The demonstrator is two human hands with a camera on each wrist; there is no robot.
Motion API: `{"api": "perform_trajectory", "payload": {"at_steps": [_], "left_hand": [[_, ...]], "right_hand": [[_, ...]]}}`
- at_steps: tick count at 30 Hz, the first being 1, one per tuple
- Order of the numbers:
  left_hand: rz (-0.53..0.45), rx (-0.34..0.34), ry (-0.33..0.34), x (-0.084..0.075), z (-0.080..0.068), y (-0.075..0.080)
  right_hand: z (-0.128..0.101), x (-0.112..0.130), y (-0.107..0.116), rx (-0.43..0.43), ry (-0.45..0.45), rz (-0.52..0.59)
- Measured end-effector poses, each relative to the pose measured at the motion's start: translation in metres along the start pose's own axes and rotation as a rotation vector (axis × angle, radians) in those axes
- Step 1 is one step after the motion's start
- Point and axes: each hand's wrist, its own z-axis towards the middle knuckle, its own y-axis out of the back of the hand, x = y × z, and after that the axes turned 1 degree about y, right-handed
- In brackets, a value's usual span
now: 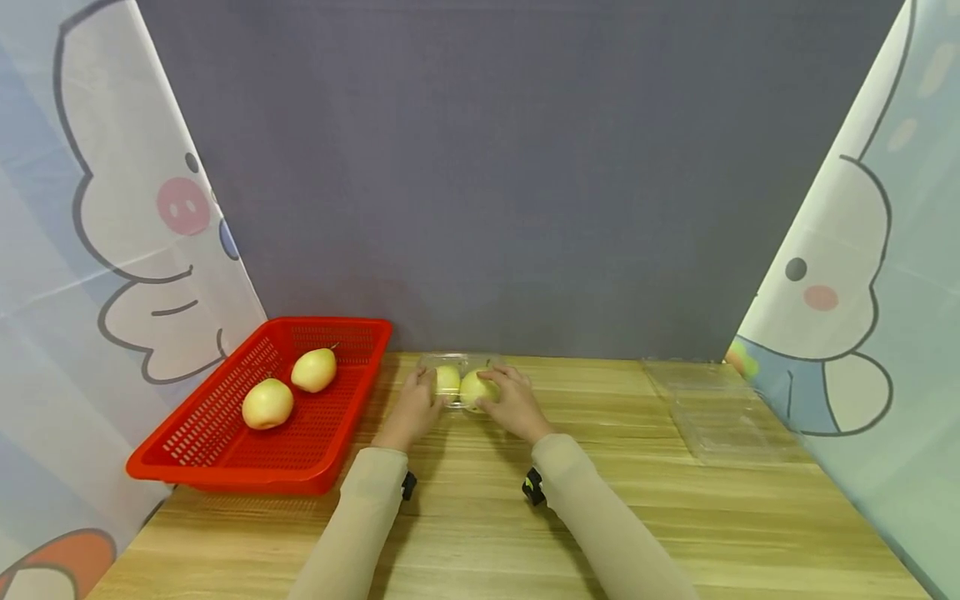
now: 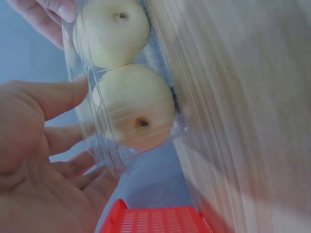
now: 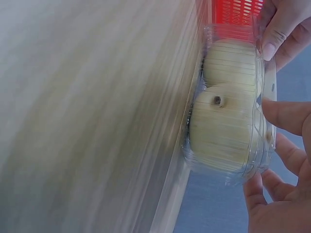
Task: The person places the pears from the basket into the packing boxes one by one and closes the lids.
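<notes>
A clear plastic clamshell box [image 1: 457, 363] lies on the wooden table [image 1: 525, 517] at centre, with two pale yellow-green fruits [image 1: 476, 388] inside. My left hand [image 1: 415, 405] holds its left end, thumb on the lid and fingers curled round the side. My right hand [image 1: 513, 403] holds the right end the same way. The left wrist view shows the box [image 2: 112, 162] close up, both fruits [image 2: 133, 107] inside, my left hand [image 2: 58, 116] round it. In the right wrist view the right hand [image 3: 279, 133] wraps the box [image 3: 228, 172] and its fruits [image 3: 221, 128].
A red plastic basket [image 1: 225, 454] stands at the left with two more yellow fruits [image 1: 267, 403] in it. A second clear plastic box [image 1: 720, 408], with nothing in it, lies at the right rear. Cartoon-printed curtains flank the table and a grey backdrop closes the far edge.
</notes>
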Motion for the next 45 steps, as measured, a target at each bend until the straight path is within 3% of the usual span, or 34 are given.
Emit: {"api": "perform_trajectory", "payload": {"at_steps": [9,14,28,45], "left_hand": [[0.120,-0.048,0.057,0.005,0.006,0.004],[0.122,-0.061,0.083,0.009,0.009,0.004],[0.131,-0.111,0.070,0.018,0.022,0.004],[0.130,-0.137,0.077,0.025,0.027,0.004]], "right_hand": [[0.017,0.007,-0.010,0.006,0.007,-0.009],[0.024,0.010,-0.015,0.013,-0.017,-0.019],[0.042,0.012,-0.024,-0.012,-0.071,-0.013],[0.052,0.017,-0.029,0.060,-0.167,-0.034]]}}
